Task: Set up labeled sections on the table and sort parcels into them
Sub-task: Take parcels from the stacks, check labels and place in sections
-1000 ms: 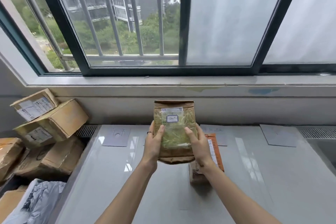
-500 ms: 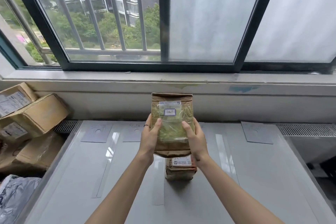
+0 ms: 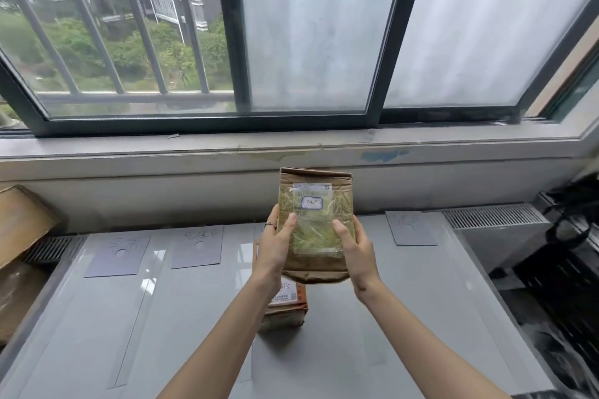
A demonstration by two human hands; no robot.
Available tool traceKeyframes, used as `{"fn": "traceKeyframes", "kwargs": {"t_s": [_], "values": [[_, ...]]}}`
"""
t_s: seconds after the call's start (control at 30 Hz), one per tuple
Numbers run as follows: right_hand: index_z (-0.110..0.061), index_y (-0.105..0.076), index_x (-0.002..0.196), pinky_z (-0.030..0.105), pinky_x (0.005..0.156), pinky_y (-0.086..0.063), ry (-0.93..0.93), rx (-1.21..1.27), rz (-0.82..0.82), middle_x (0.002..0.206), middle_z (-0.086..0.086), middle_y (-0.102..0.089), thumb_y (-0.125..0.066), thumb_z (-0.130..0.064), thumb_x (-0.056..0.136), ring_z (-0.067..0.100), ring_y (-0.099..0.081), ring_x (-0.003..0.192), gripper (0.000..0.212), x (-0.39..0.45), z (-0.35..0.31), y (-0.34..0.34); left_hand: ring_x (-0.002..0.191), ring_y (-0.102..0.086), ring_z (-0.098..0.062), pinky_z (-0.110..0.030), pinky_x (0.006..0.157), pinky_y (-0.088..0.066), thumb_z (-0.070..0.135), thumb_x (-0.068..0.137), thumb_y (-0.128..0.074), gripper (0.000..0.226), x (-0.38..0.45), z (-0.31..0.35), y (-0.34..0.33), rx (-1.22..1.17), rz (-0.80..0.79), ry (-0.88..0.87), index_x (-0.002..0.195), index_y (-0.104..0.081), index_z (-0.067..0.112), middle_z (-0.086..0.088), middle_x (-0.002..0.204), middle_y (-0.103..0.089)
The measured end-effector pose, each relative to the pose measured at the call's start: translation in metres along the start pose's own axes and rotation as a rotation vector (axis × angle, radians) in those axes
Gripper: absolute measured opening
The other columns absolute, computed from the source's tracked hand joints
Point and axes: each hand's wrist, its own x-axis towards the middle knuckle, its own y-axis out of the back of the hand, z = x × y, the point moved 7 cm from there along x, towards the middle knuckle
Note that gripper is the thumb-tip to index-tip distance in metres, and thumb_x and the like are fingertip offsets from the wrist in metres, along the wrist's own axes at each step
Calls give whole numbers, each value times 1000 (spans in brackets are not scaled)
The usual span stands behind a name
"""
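Now: reading step, judged from the raised parcel.
Held parcel: brown paper parcel [image 3: 316, 223] upright above the table [image 3: 405, 301], its small handwritten sticker [image 3: 311, 203] facing the camera.
Left hand [image 3: 275, 248]: clamped on the parcel's left edge, thumb across the clear front.
Right hand [image 3: 355, 251]: gripping the right edge likewise.
Below: another taped parcel [image 3: 285, 304] lies on the table under the held one.
Section cards: grey labeled cards [image 3: 197, 246] along the far edge, writing too faint to read.
Doing it well: keep thumbs off the sticker, match it to a card, then lower flat inside that lane.
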Motion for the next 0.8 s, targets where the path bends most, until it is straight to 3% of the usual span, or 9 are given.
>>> {"fn": "traceKeyframes", "kwargs": {"t_s": [0.17,0.33,0.43,0.53,0.63,0.8], "values": [[-27,-55,134,37,94,-55,-6,6,21,116,-8,-71,-66,-55,76,9,-68,105,65,16,-2,53,114,-65,-14,-40,99,-52,37,95,-59,51,9,-19,-51,9,-10,5,143,-44,27,2,131,-64],[-27,-57,131,35,96,-53,-21,6,13,117,-9,-70,-66,-55,76,9,-66,109,63,31,8,114,113,-64,-11,-24,85,-55,39,96,-58,50,9,-47,-105,45,26,37,143,-44,29,6,129,-64],[-29,-55,133,39,97,-53,-51,-1,-13,120,-8,-69,-68,-59,74,10,-65,110,67,44,17,152,112,-65,-11,-27,86,-55,40,96,-58,51,8,-67,-142,47,55,48,144,-43,29,5,131,-63],[-27,-55,133,34,91,-55,-67,-15,-29,118,-7,-69,-67,-46,86,10,-67,106,52,55,26,187,117,-60,-12,-24,88,-52,39,95,-59,56,4,-84,-172,61,132,53,145,-37,25,4,135,-57],[-26,-56,131,31,85,-56,-91,-43,-49,117,-6,-70,-65,-44,89,10,-68,104,46,63,37,219,123,-57,-15,-37,105,-47,41,93,-62,56,3,-108,-197,74,174,85,142,-37,27,0,140,-54],[-25,-53,133,19,74,-51,-167,-72,-29,118,-8,-67,-62,-38,93,5,-64,103,44,70,61,259,115,-59,-10,-31,98,-51,44,89,-65,46,6,-146,-224,153,224,112,129,-45,34,1,129,-57]]}}
